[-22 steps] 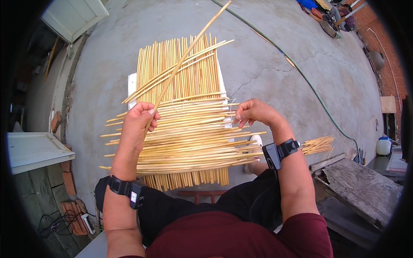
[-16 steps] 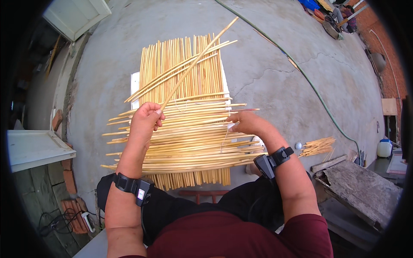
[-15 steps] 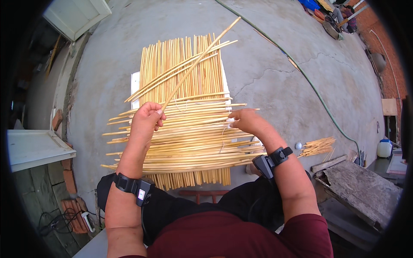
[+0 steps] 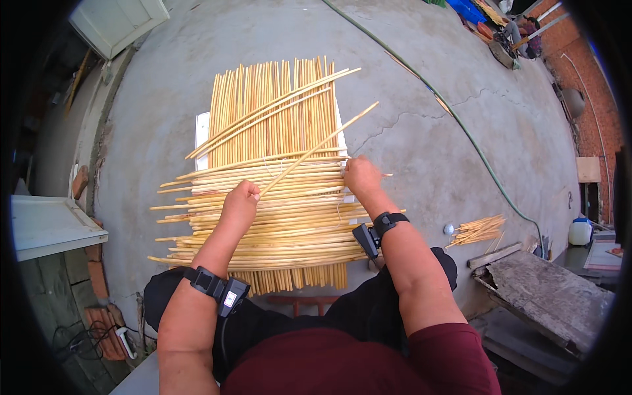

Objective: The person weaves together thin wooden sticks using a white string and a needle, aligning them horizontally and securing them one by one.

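My left hand (image 4: pixel 241 203) pinches the near end of a long peeled wooden stick (image 4: pixel 336 135), which slants up and away to the right. Below it lies a wide layer of crosswise sticks (image 4: pixel 263 227) over a row of lengthwise sticks (image 4: pixel 263 85). My right hand (image 4: pixel 362 176) is at the right ends of the upper crosswise sticks, fingers closed together. What its fingertips hold, if anything, is hidden. A thin pale string (image 4: pixel 266 168) loops over the upper crosswise sticks. A few loose sticks (image 4: pixel 276 104) rest diagonally on the lengthwise row.
A green hose (image 4: pixel 461 125) runs across the concrete floor on the right. A small bundle of short sticks (image 4: pixel 479 230) lies beside a pale ball (image 4: pixel 449 229). A weathered board (image 4: pixel 546 289) is at the lower right. Another person (image 4: pixel 526 33) is at the far right.
The stick in my left hand has swung down to the right, from steep to a flatter slant. My left hand moved slightly right and nearer; my right hand shifted left and slightly away.
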A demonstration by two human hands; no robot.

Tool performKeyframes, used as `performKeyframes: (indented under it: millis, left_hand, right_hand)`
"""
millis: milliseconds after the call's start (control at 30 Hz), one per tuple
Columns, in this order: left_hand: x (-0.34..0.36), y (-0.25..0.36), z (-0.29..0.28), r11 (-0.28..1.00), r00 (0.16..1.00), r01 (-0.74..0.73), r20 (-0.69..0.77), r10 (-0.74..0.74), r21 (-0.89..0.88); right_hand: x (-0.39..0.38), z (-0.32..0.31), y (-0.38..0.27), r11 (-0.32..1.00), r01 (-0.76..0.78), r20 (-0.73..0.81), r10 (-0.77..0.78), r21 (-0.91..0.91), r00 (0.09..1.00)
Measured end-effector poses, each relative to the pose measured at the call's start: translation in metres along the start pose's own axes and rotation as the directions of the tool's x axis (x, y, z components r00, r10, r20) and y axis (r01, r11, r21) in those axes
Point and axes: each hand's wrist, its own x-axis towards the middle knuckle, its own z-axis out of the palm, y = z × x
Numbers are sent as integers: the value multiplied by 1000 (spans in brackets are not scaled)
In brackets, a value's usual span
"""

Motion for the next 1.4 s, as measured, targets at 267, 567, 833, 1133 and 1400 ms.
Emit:
performKeyframes:
  millis: [267, 567, 833, 1133, 1400]
  left_hand:
    - [10, -6, -16, 949, 983, 162, -39, -178, -270]
    - [-3, 20, -23, 917, 983, 182, 73, -167, -354]
    - [-9, 25, -24, 901, 985, 166, 106, -134, -401]
    - [-12, 30, -37, 859, 990, 134, 103, -96, -493]
    - [-16, 34, -41, 837, 995, 87, 90, -45, -541]
  right_hand:
    - [26, 23, 28, 960, -118, 115, 91, 255, 989]
    - [34, 26, 37, 902, -224, 24, 231, 370, 973]
    - [37, 14, 25, 920, -234, -31, 256, 314, 966]
    - [46, 13, -1, 863, -68, -195, 189, 501, 962]
    - [27, -33, -51, 300, -178, 153, 104, 937, 983]
